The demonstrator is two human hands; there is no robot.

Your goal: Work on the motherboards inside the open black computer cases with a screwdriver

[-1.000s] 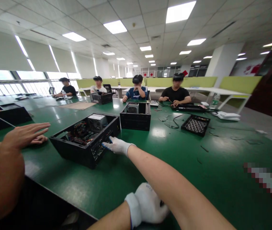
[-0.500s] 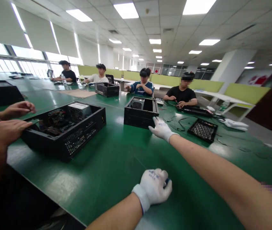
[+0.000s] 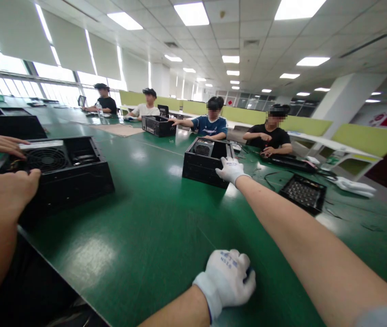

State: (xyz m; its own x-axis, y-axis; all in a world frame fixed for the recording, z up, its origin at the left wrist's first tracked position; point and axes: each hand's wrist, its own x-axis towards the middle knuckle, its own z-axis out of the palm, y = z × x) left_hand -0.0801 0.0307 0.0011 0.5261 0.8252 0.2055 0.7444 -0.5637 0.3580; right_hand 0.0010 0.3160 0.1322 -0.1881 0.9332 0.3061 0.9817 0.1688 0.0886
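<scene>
A black computer case [image 3: 202,171] lies on the green table ahead of me, its upper side uncovered and a power supply [image 3: 203,149] inside. My right hand [image 3: 231,171], in a white glove, grips its near right wall, with fingers over the rim and the thumb against the outer side. Close to me, my left hand [image 3: 229,277], gloved too, rests on the table with its fingers curled. A bit of dark blue shows between thumb and fingers; whether it is an object or the glove's palm is unclear.
At left, a neighbour's bare hands [image 3: 4,186] are on another computer case [image 3: 74,181]. A black metal panel [image 3: 304,193], loose cables [image 3: 270,179] and white gloves [image 3: 355,186] lie at right. Several co-workers sit across the green table [image 3: 139,227], one touching a further case [image 3: 159,126].
My right hand has moved from the case's near corner up onto its rim. The neighbour's case at left has been turned. My left hand stays curled on the table.
</scene>
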